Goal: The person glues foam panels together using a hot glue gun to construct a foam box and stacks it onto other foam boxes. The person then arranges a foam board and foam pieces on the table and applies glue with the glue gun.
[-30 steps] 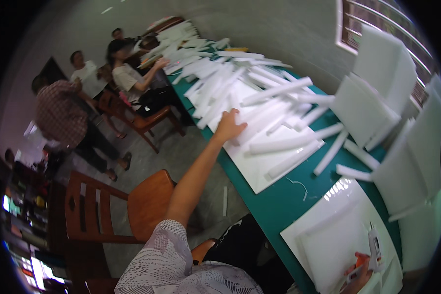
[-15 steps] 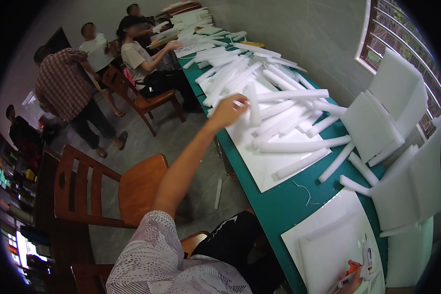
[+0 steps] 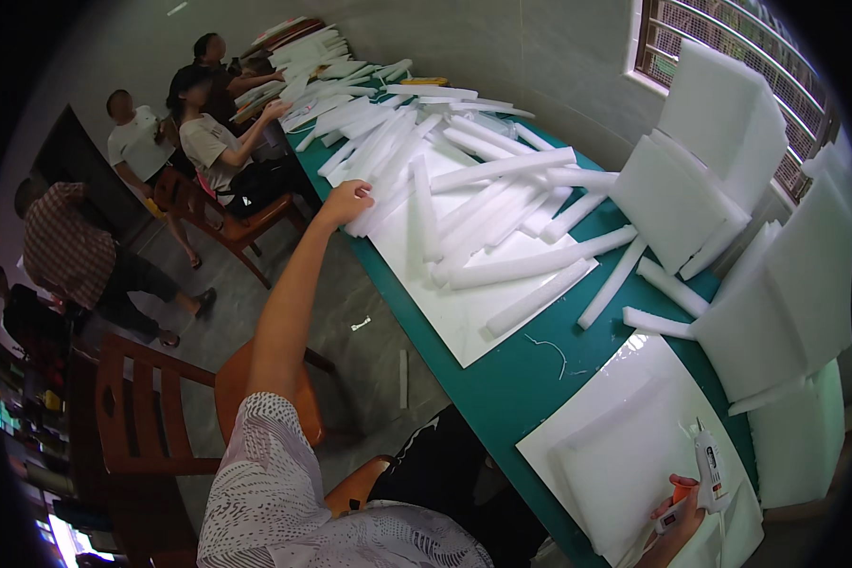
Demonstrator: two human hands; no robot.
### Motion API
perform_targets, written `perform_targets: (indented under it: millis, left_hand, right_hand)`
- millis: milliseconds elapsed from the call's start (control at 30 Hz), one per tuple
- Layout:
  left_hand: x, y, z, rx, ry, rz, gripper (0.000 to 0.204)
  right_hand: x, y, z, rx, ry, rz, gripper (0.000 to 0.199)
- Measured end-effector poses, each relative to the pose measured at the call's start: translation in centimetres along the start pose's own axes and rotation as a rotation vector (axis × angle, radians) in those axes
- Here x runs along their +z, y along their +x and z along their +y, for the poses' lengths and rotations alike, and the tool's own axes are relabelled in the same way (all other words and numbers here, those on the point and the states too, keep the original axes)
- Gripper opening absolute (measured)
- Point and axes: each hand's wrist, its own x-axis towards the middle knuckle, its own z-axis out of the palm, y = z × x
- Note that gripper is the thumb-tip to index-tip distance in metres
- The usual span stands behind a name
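Observation:
My left hand (image 3: 348, 202) reaches out to the near-left edge of a heap of white foam strips (image 3: 483, 222). Its fingers are curled in, and nothing shows in them. One foam strip (image 3: 425, 210) leans on the heap just right of this hand. At the lower right, my right hand (image 3: 682, 516) is closed around a white glue gun (image 3: 709, 464) with an orange trigger, its nozzle pointing away from me. The gun is over a white board (image 3: 549, 452), beside a square foam sheet (image 3: 625, 464) lying on that board.
Foam blocks (image 3: 682, 204) stand stacked along the right by a barred window (image 3: 701, 57). A loose thread (image 3: 551, 350) lies on the green table (image 3: 502, 398). Wooden chairs (image 3: 151, 407) are at left. Several people sit or stand beyond, one in a checked shirt (image 3: 66, 246).
My left hand has moved left, away from the foam strip it was at; that strip now leans on the heap. The view has shifted. My right hand keeps its grip on the glue gun.

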Motion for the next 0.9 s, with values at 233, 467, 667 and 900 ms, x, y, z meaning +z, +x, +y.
perform_targets:
  millis: [233, 467, 667, 900]
  left_hand:
    - [-1.5, -0.1, 0.4, -0.192, -0.327, -0.039, 0.044]
    - [2.6, -1.7, 3.1, 0.318, 0.57, 0.132, 0.032]
    - [3.9, 0.2, 1.7, 0.171, 0.521, 0.072, 0.022]
    - [-0.5, 0.1, 2.7, 0.458, 0.375, 0.379, 0.014]
  right_hand:
    - [-0.1, 0.2, 0.5, 0.002, 0.029, -0.028, 0.035]
    - [-0.5, 0.2, 0.9, 0.007, 0.069, -0.013, 0.037]
    - [-0.4, 0.0, 0.7, 0.014, 0.096, -0.039, 0.047]
    - [-0.3, -0.2, 0.2, 0.004, 0.117, -0.038, 0.042]
